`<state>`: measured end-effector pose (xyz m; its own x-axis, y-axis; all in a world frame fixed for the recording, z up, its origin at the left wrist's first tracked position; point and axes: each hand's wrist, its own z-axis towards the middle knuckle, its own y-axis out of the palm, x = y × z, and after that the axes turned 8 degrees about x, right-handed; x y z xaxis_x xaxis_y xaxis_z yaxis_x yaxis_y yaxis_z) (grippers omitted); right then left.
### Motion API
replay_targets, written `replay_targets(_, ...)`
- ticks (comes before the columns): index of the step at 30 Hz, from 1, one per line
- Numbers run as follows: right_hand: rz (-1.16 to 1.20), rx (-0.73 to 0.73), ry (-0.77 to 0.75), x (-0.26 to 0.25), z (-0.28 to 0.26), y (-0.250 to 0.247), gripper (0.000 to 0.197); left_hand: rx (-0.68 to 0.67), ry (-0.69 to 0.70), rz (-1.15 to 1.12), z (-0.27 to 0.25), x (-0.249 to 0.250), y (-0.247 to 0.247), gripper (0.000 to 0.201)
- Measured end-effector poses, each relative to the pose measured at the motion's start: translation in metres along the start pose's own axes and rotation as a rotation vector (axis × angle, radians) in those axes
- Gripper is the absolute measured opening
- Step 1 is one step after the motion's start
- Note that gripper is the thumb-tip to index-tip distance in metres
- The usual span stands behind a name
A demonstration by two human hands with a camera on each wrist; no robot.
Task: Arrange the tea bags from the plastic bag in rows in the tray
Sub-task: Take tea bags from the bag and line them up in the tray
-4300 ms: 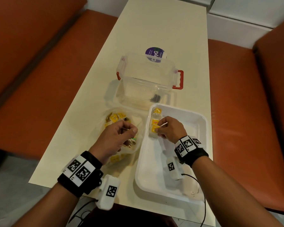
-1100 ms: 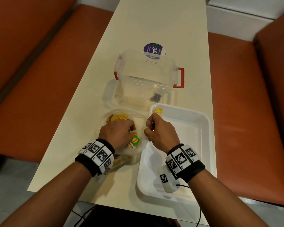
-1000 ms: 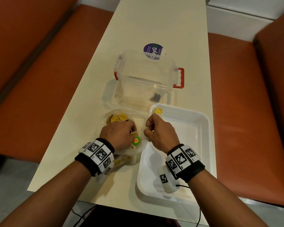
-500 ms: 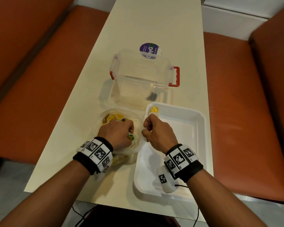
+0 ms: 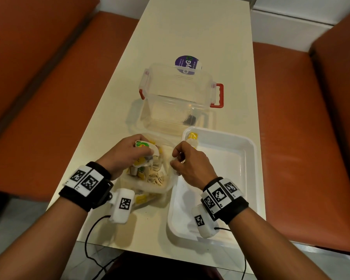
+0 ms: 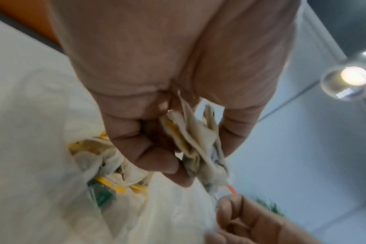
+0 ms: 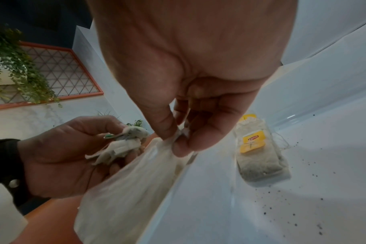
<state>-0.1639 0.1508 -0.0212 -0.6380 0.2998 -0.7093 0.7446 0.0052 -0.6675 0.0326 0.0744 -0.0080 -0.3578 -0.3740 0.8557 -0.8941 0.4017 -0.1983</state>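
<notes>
Tea bags point(image 5: 144, 153) sit bunched in the left hand point(image 5: 125, 153), lifted from the plastic bag point(image 5: 160, 178) whose rim the right hand point(image 5: 187, 164) pinches; next, they need laying in the tray point(image 5: 249, 158).

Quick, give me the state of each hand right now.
Left hand: closed round a bunch of tea bags.
Right hand: pinching the edge of the plastic bag.

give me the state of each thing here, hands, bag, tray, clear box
left hand: grips a bunch of tea bags above the bag
right hand: pinches the bag's edge
plastic bag: open, tea bags inside
tray: tea bags at its far left corner
clear box: lid off
</notes>
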Motion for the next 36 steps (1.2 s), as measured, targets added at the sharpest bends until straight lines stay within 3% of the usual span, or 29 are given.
replay_targets(2, 0.006, -0.015, 0.004, -0.001, 0.000, 0.001, 0.016, -0.004, -0.053, -0.163, -0.006, 0.002, 0.000, 0.011)
replay_targets(6, -0.013, 0.009, 0.034, -0.001, -0.002, 0.000, 0.020, -0.042, -0.113, -0.336, -0.012, -0.003, -0.002, 0.018)
replay_targets(10, -0.108, 0.119, -0.034, -0.003, -0.006, -0.005, 0.024, -0.085, -0.156, -0.407, -0.020, -0.002, 0.003, 0.013)
replay_targets(13, -0.014, 0.179, -0.065, -0.012, -0.011, -0.011, 0.026, -0.124, -0.147, -0.363, -0.024, -0.001, 0.008, 0.016)
replay_targets(17, 0.333, -0.009, 0.003, -0.026, -0.015, -0.020, 0.021, -0.237, -0.073, -0.161, -0.027, 0.002, 0.015, 0.005)
replay_targets(20, 0.418, -0.064, 0.019, -0.027, -0.017, -0.021, 0.016, -0.284, -0.021, -0.201, -0.026, 0.003, 0.020, 0.006)
replay_targets(21, 0.455, -0.059, 0.029, -0.026, -0.018, -0.023, 0.014, -0.287, -0.011, -0.225, -0.025, 0.001, 0.021, 0.014)
replay_targets(23, 0.535, -0.039, 0.063, -0.025, -0.020, -0.025, 0.012, -0.284, -0.021, -0.266, -0.024, -0.001, 0.025, 0.036)
replay_targets(25, 0.612, 0.008, 0.106, -0.023, -0.021, -0.026, 0.012, -0.276, -0.024, -0.297, -0.025, -0.002, 0.029, 0.043)
replay_targets(29, 0.712, 0.098, 0.152, -0.018, -0.022, -0.031, 0.010, -0.192, -0.046, -0.408, -0.029, 0.000, 0.037, 0.025)
replay_targets(36, 0.729, 0.088, 0.158, -0.011, -0.029, -0.037, 0.004, -0.110, 0.001, -0.327, -0.033, 0.006, 0.045, 0.030)
